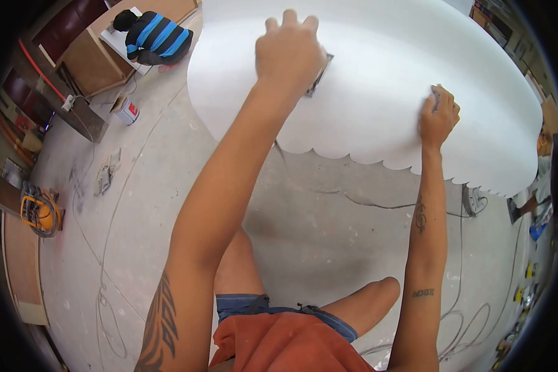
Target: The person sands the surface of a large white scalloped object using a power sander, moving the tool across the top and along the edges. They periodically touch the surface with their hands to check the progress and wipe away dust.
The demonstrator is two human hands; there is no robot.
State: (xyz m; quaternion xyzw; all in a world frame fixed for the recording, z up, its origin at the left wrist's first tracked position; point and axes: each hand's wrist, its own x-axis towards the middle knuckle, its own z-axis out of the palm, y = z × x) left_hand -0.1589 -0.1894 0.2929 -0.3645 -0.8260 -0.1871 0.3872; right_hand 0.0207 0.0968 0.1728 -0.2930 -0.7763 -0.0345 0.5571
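Observation:
A large white panel (366, 80) with a scalloped near edge spreads out before me. My left hand (289, 53) is closed on a flat, dark-edged hand tool (320, 77) against the panel's surface; its exact kind is partly covered by the hand. Farther right, my right hand (439, 121) rests on the panel near its scalloped edge, with fingers closed around a small dark grey piece (436, 98) that looks like folded sandpaper. Most of that piece is hidden by the fingers.
Another person (158, 38) in a striped shirt crouches by a wooden cabinet (96, 59) at far left. A paint can (125, 110), a yellow machine (40, 209) and rags (108, 172) are on the left. Cables (384, 205) cross the concrete floor, near a grey power tool (474, 201).

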